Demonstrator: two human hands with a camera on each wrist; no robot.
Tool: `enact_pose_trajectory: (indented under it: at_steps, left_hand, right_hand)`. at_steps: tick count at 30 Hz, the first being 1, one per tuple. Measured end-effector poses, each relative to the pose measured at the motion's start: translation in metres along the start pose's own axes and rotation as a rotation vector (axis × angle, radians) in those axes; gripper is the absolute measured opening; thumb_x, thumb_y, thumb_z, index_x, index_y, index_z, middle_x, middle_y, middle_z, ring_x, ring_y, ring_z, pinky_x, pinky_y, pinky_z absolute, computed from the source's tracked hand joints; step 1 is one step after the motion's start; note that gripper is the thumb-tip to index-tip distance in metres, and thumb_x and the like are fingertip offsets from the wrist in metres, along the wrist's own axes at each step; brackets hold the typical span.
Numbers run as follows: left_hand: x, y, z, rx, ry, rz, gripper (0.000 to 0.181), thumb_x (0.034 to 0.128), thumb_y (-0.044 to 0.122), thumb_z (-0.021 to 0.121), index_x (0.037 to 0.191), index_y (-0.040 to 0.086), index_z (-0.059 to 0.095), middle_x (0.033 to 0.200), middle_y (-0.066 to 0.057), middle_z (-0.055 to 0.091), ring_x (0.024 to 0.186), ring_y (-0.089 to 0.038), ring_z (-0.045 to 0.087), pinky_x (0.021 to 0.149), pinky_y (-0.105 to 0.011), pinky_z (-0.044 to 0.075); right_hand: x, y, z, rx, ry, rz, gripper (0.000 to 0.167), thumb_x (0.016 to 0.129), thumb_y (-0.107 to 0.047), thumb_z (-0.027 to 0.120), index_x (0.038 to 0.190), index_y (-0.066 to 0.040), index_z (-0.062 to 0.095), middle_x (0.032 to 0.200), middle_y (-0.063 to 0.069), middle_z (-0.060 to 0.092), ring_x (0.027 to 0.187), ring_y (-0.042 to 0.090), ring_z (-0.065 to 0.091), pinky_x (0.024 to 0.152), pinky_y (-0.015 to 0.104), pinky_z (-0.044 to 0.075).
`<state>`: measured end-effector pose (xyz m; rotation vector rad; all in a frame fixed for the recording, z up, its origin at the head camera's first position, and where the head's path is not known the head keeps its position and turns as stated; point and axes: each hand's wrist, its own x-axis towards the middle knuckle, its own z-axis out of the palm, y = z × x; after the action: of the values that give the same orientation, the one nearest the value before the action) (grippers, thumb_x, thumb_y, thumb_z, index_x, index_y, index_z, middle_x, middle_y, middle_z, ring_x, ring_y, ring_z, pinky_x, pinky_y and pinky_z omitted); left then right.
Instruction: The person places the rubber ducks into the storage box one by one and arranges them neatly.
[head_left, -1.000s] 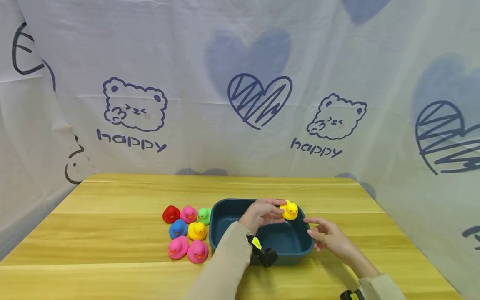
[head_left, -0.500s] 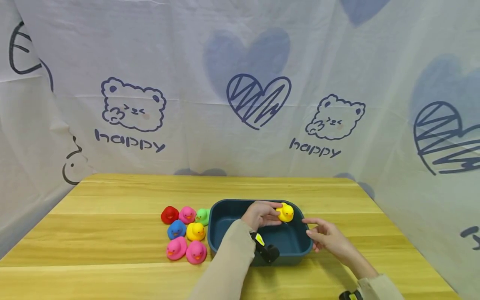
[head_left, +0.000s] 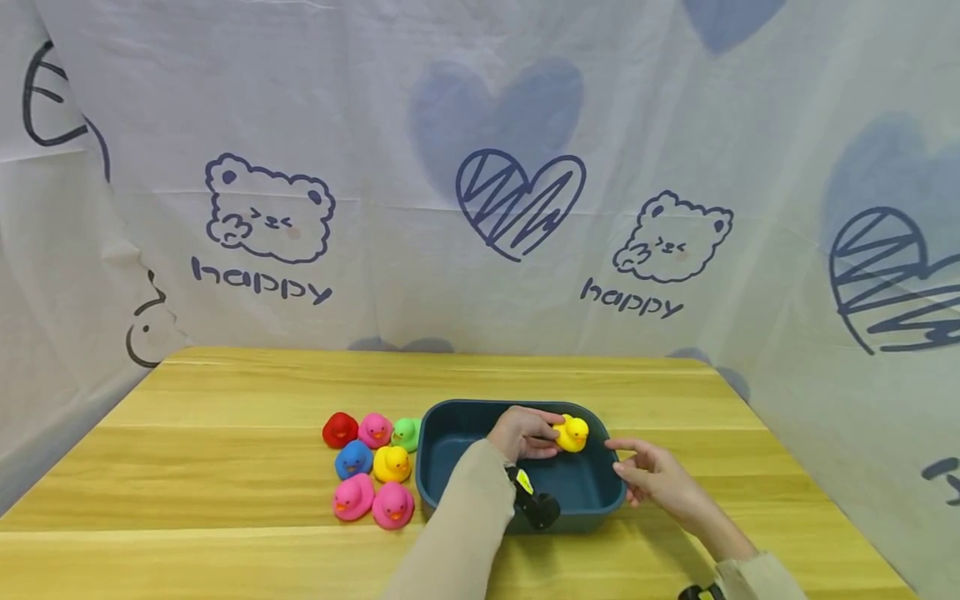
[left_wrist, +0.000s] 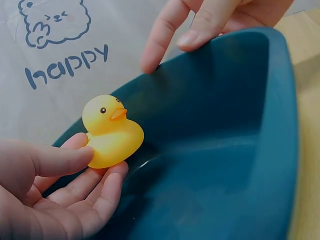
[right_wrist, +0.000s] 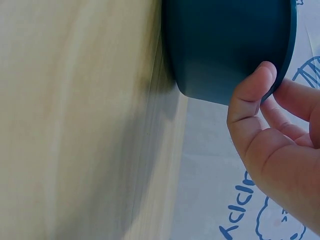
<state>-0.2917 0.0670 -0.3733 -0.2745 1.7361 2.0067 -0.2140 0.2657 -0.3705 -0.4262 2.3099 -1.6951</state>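
In the head view, my left hand (head_left: 525,433) holds a yellow duck (head_left: 573,433) over the inside of the dark teal basin (head_left: 517,522), near its right end. The left wrist view shows the thumb and fingers of this hand (left_wrist: 60,190) pinching the duck (left_wrist: 116,145) at its tail side, with its beak pointing away from the palm. My right hand (head_left: 670,483) is at the basin's right end, index fingertip and thumb touching the rim. Seen from the right wrist, the thumb of that hand (right_wrist: 280,145) lies against the basin's outer wall (right_wrist: 225,55).
Left of the basin, several ducks stand close together on the wooden table (head_left: 187,467): a red one (head_left: 341,430), a blue one (head_left: 353,460), a green one (head_left: 406,434), a yellow one (head_left: 392,463) and several pink ones (head_left: 392,505). A printed cloth (head_left: 405,250) hangs behind.
The left hand has brought the yellow duck slightly down and to the left, lower over the basin. The right hand has stayed at the rim.
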Motion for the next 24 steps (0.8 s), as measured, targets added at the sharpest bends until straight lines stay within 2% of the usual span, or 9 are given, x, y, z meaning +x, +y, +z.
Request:
enact_pose_trajectory:
  at_steps: [4,10,14,20,24]
  left_hand:
    - [0.0012,-0.0009,0.0,0.015,0.003,-0.002,0.028,0.0773,-0.013,0.059,0.103,-0.002,0.066,0.093,-0.016,0.063,0.068,-0.026,0.063,0.07,-0.034,0.051]
    - [0.0006,-0.0016,0.0012,0.095,0.031,-0.009,0.025,0.0762,-0.014,0.06,0.098,-0.003,0.067,0.086,-0.016,0.064,0.072,-0.029,0.064,0.069,-0.034,0.051]
    - [0.0009,-0.0011,0.0011,0.107,0.039,-0.013,0.024,0.0763,-0.014,0.059,0.097,-0.004,0.067,0.083,-0.015,0.064,0.074,-0.031,0.064,0.069,-0.034,0.051]
    - [-0.0014,-0.0002,0.0,0.114,0.046,-0.013,0.025,0.0764,-0.017,0.056,0.097,-0.007,0.065,0.089,-0.018,0.063,0.08,-0.034,0.063,0.069,-0.036,0.051]
    - [-0.002,-0.0006,0.0,0.152,0.058,-0.005,0.023,0.0777,-0.014,0.058,0.097,-0.006,0.066,0.089,-0.016,0.063,0.078,-0.03,0.064,0.068,-0.035,0.052]
  right_hand:
    - [-0.0004,-0.0004,-0.0004,-0.002,0.002,-0.006,0.046,0.091,-0.008,0.05,0.126,0.015,0.031,0.077,0.011,0.051,0.055,0.011,0.049,0.052,0.023,0.045]
    - [-0.0013,0.0007,-0.0002,0.002,-0.001,-0.008,0.046,0.091,-0.006,0.049,0.126,0.016,0.03,0.076,0.011,0.05,0.055,0.011,0.049,0.052,0.023,0.045]
    - [-0.0011,0.0013,-0.0005,0.003,-0.005,-0.008,0.045,0.091,-0.005,0.048,0.127,0.016,0.03,0.076,0.01,0.05,0.055,0.011,0.049,0.052,0.023,0.045]
    - [-0.0002,0.001,-0.0007,0.001,-0.003,-0.006,0.046,0.091,-0.005,0.049,0.127,0.015,0.031,0.076,0.009,0.05,0.055,0.011,0.049,0.051,0.023,0.045]
    - [-0.0004,0.0007,-0.0004,0.005,-0.002,0.001,0.047,0.091,-0.007,0.051,0.127,0.015,0.031,0.075,0.008,0.05,0.055,0.011,0.049,0.051,0.023,0.045]
